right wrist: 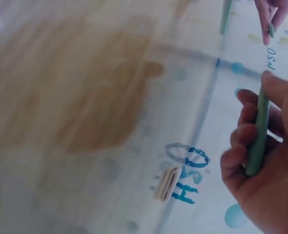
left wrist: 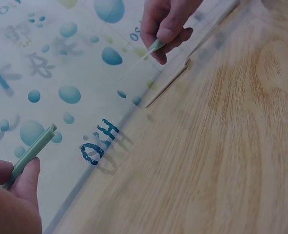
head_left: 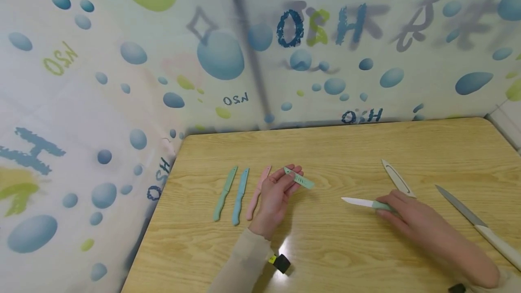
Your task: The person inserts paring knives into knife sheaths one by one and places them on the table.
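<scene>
White sheeting printed with blue and green bubbles point(head_left: 163, 64) stands behind a pale wood-grain table point(head_left: 325, 250). From the head, the left hand point(head_left: 276, 198) pinches a slim pale-green blade sheath point(head_left: 302, 181) above the table, beside sheathed-looking green point(head_left: 225, 193), blue point(head_left: 240, 197) and pink knives point(head_left: 254, 200); the right hand point(head_left: 407, 215) holds a small white-bladed knife with a green handle point(head_left: 364, 202), between an off-white blade sheath point(head_left: 396, 178) and a large grey-bladed knife point(head_left: 472, 218). From the left wrist, thumb and fingers close on the sheath, one end free; it looks light, stiff and smooth, best taken by its flat sides. From the right wrist, fingers curl round the knife's handle, the right place to hold; the knife seems light, its thin blade perhaps brittle.
</scene>
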`<state>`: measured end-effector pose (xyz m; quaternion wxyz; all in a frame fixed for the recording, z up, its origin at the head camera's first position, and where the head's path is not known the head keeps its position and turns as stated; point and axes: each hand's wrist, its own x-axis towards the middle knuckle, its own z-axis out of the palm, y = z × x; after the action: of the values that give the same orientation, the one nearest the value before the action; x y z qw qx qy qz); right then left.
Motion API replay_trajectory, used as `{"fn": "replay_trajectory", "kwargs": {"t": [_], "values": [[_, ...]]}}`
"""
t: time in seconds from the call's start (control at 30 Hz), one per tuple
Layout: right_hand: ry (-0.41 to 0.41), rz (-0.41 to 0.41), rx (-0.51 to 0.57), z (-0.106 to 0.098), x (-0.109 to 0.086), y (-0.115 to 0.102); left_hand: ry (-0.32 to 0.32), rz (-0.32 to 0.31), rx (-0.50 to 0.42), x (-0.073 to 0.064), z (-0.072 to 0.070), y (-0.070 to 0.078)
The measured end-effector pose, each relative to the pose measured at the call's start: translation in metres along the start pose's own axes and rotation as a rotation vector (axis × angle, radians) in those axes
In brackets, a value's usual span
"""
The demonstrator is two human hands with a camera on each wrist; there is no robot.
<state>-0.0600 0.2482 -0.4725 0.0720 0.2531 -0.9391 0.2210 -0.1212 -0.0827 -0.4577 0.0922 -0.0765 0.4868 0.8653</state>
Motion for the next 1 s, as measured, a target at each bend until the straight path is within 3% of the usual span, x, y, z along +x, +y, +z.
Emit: {"fn": "replay_trajectory", "kwargs": {"t": [0.4,1.0], "values": [[-0.083,0.101,-0.038,0.002,0.016,-0.022,-0.003,0.009,-0.008,-0.001,0.005,-0.001],[-0.048,0.071,-0.041,0.009,0.03,-0.047,-0.01,0.001,-0.024,0.0,0.009,-0.006]]}}
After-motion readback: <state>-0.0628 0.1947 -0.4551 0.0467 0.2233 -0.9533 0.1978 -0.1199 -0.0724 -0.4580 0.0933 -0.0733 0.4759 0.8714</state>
